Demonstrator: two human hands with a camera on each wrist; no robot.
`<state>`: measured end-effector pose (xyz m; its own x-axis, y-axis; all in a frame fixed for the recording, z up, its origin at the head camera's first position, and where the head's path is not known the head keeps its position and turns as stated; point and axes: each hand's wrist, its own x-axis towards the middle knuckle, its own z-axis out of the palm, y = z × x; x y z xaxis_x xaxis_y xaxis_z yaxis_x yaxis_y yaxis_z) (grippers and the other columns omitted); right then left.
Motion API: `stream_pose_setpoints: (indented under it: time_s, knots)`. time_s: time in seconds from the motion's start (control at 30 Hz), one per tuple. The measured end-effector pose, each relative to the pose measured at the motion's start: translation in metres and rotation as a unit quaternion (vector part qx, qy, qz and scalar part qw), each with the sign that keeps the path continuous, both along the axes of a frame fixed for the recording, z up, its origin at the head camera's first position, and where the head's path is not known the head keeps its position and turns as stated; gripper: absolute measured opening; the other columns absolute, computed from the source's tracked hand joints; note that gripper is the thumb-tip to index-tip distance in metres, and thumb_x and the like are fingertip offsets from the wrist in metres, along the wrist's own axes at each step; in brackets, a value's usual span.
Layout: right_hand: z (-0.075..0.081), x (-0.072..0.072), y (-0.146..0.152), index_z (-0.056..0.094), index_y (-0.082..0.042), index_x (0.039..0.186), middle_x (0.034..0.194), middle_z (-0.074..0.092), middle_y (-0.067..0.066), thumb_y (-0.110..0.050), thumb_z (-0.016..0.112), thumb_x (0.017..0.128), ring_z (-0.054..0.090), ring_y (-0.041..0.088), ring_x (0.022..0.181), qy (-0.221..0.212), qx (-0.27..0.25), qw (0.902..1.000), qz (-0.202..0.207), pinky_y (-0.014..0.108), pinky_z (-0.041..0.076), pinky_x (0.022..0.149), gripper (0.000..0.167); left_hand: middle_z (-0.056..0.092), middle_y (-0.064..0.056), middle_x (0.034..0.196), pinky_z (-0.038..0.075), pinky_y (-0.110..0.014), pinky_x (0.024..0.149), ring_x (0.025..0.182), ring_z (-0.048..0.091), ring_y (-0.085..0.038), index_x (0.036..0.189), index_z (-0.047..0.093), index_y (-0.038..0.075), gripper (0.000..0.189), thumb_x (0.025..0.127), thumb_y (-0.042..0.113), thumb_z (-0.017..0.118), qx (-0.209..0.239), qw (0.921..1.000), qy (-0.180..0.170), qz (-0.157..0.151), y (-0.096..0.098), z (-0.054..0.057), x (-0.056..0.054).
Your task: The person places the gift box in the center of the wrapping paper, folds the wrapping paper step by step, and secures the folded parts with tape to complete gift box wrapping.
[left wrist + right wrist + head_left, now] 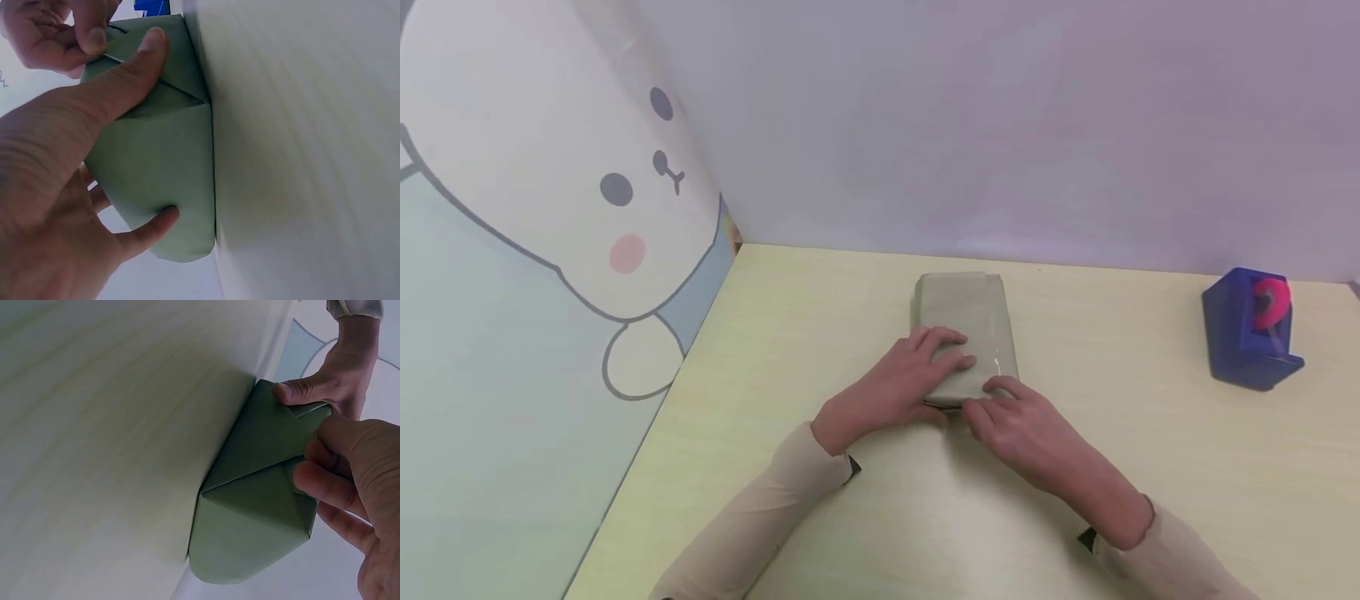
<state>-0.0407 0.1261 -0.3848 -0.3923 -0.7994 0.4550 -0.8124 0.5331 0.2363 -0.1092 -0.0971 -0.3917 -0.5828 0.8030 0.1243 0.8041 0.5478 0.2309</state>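
Observation:
A flat box-shaped package [966,304] wrapped in grey-green paper lies on the table, its near end facing me. My left hand [895,383] holds its near left part: fingers spread over the top, the thumb against the folded end, as the left wrist view shows. At the near right corner, my right hand [1030,433] pinches the wrapping paper with thumb and fingers. Slanting folds of the wrapping paper [250,544] cross the end in the right wrist view; the right fingers hide part of the edge. A small shiny mark shows on the package's top.
A blue tape dispenser [1232,342] with a pink-centred roll stands at the far right of the pale wooden table [1120,333]. Behind runs a plain wall [1000,125]. On the left is a panel [512,375] with a cartoon animal.

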Motion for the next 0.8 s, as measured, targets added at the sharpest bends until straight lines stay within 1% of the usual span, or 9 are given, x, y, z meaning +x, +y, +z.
stream_pose_setpoints:
  time_s: [0.17, 0.27, 0.37, 0.43, 0.47, 0.53, 0.63, 0.67, 0.8]
  knots:
    - [-0.002, 0.0, 0.002, 0.055, -0.005, 0.088, 0.071, 0.063, -0.003, -0.004, 0.055, 0.092, 0.068, 0.016, 0.066, -0.009, -0.015, 0.9998, -0.001, 0.037, 0.06, 0.086, 0.005, 0.042, -0.006, 0.157, 0.049, -0.04, 0.096, 0.134, 0.045, -0.027, 0.146, 0.052, 0.023, 0.072, 0.086, 0.046, 0.085, -0.001, 0.9996, 0.027, 0.0, 0.003, -0.002, 0.0]
    - [-0.003, 0.001, 0.003, 0.06, -0.004, 0.092, 0.077, 0.069, -0.001, -0.003, 0.059, 0.095, 0.072, 0.019, 0.075, -0.03, -0.045, 0.9985, -0.003, 0.037, 0.061, 0.084, 0.003, 0.042, -0.006, 0.156, 0.049, -0.04, 0.094, 0.132, 0.046, -0.027, 0.145, 0.052, 0.023, 0.07, 0.087, 0.045, 0.084, -0.005, 0.9991, 0.042, 0.0, 0.003, -0.003, 0.0]
    - [-0.003, 0.002, 0.006, 0.065, -0.005, 0.097, 0.082, 0.074, -0.002, -0.014, 0.051, 0.108, 0.072, 0.018, 0.079, -0.058, -0.099, 0.9933, -0.019, 0.037, 0.061, 0.083, 0.02, 0.042, -0.005, 0.155, 0.049, -0.039, 0.094, 0.131, 0.045, -0.026, 0.145, 0.051, 0.023, 0.07, 0.087, 0.046, 0.084, -0.012, 0.9986, 0.051, 0.001, 0.003, -0.004, 0.0]
    - [-0.004, 0.003, 0.01, 0.067, -0.007, 0.1, 0.083, 0.074, -0.002, -0.025, 0.047, 0.111, 0.07, 0.015, 0.079, -0.079, -0.132, 0.9875, -0.036, 0.036, 0.059, 0.08, 0.029, 0.042, -0.005, 0.156, 0.048, -0.039, 0.095, 0.131, 0.045, -0.025, 0.146, 0.051, 0.024, 0.071, 0.087, 0.045, 0.083, -0.016, 0.9985, 0.053, 0.002, 0.004, -0.004, 0.001]
    - [-0.004, 0.004, 0.012, 0.067, -0.007, 0.101, 0.084, 0.073, -0.002, -0.027, 0.051, 0.11, 0.067, 0.015, 0.078, -0.087, -0.141, 0.9851, -0.047, 0.036, 0.057, 0.079, 0.027, 0.042, -0.004, 0.156, 0.048, -0.039, 0.095, 0.13, 0.045, -0.025, 0.146, 0.051, 0.024, 0.07, 0.087, 0.046, 0.083, -0.018, 0.9983, 0.056, 0.002, 0.004, -0.005, 0.001]
    - [-0.006, 0.004, 0.018, 0.064, -0.007, 0.103, 0.087, 0.067, -0.001, -0.027, 0.071, 0.1, 0.06, 0.015, 0.077, -0.106, -0.145, 0.9805, -0.079, 0.035, 0.051, 0.075, 0.022, 0.042, -0.004, 0.155, 0.049, -0.038, 0.095, 0.13, 0.046, -0.025, 0.146, 0.051, 0.024, 0.07, 0.088, 0.047, 0.082, -0.021, 0.9977, 0.064, 0.003, 0.004, -0.004, 0.001]
    - [-0.009, 0.003, 0.026, 0.058, -0.003, 0.11, 0.095, 0.059, 0.005, -0.021, 0.093, 0.075, 0.052, 0.019, 0.083, -0.134, -0.132, 0.9722, -0.14, 0.034, 0.046, 0.071, 0.053, 0.043, -0.004, 0.155, 0.05, -0.038, 0.093, 0.13, 0.046, -0.025, 0.145, 0.052, 0.024, 0.068, 0.089, 0.047, 0.081, -0.019, 0.9971, 0.073, 0.003, 0.004, -0.005, 0.001]
    - [-0.01, 0.002, 0.029, 0.056, -0.002, 0.112, 0.097, 0.058, 0.007, -0.018, 0.097, 0.068, 0.052, 0.02, 0.083, -0.143, -0.126, 0.969, -0.157, 0.035, 0.047, 0.07, 0.062, 0.044, -0.004, 0.154, 0.05, -0.038, 0.092, 0.13, 0.046, -0.024, 0.145, 0.052, 0.024, 0.067, 0.089, 0.047, 0.081, -0.018, 0.997, 0.075, 0.003, 0.004, -0.005, 0.001]
    - [-0.014, 0.001, 0.035, 0.047, -0.002, 0.123, 0.103, 0.054, 0.011, -0.008, 0.096, 0.067, 0.055, 0.019, 0.079, -0.196, -0.108, 0.9551, -0.194, 0.033, 0.051, 0.067, 0.075, 0.044, -0.005, 0.154, 0.05, -0.038, 0.091, 0.13, 0.046, -0.025, 0.144, 0.052, 0.023, 0.064, 0.09, 0.045, 0.08, -0.013, 0.9974, 0.071, -0.001, 0.003, -0.005, 0.001]
